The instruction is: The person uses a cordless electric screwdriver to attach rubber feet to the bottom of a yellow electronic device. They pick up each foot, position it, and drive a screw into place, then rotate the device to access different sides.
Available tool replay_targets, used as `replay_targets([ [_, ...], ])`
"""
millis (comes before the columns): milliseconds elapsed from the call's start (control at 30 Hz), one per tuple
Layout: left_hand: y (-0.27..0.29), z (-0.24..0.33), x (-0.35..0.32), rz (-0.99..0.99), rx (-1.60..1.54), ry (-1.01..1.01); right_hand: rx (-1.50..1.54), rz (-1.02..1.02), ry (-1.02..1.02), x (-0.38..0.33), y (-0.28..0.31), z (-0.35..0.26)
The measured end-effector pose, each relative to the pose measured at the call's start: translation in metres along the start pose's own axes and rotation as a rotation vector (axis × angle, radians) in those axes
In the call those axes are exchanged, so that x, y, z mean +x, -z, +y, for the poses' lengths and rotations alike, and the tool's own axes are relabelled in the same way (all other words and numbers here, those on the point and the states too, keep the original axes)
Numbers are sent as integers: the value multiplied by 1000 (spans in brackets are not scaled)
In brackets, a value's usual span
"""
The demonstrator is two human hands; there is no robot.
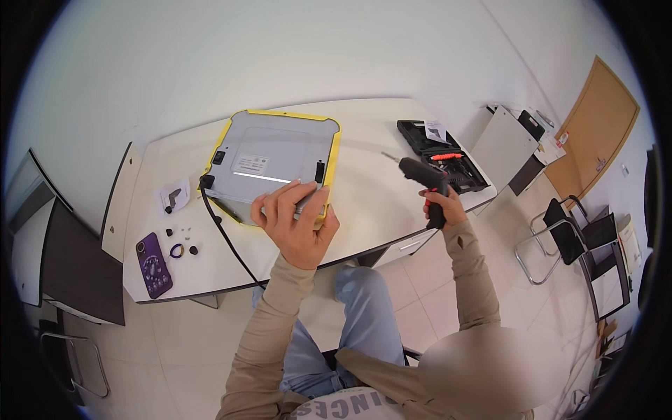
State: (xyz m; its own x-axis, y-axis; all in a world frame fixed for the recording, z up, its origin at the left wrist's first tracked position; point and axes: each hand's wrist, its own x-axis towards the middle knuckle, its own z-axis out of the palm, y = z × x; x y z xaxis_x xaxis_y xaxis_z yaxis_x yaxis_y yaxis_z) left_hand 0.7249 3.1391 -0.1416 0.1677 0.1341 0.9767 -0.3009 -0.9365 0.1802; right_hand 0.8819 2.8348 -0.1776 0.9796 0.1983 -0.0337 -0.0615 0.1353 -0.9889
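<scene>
In front of me on the white table [378, 175] lies a flat grey device [276, 143] with a yellow rim and a black cable [224, 234] at its left side. My left hand [299, 217] grips its near right corner, fingers bent over the grey face and thumb by the rim. My right hand [446, 206] is closed round the handle of a black and red cordless screwdriver [425, 176], held up to the right of the device. Its long bit points away to the left and touches nothing.
At the back right is an opened black tool case [465, 178] with an orange tool [446, 156] inside. Left lie a purple phone [153, 264], a printed paper [175, 196], a small ring [177, 250] and several small black parts. A chair [563, 231] stands farther right.
</scene>
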Motion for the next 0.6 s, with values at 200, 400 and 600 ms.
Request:
replay_targets([
  [200, -1, 4, -1, -6, -43, 76, 63, -276, 138, -57, -31, -81],
  [400, 0, 4, -5, -26, -57, 130, -398, -438, 266, -92, -74, -155],
  [600, -1, 8, -5, -40, -70, 146, -696, -448, 300, -105, -98, -188],
])
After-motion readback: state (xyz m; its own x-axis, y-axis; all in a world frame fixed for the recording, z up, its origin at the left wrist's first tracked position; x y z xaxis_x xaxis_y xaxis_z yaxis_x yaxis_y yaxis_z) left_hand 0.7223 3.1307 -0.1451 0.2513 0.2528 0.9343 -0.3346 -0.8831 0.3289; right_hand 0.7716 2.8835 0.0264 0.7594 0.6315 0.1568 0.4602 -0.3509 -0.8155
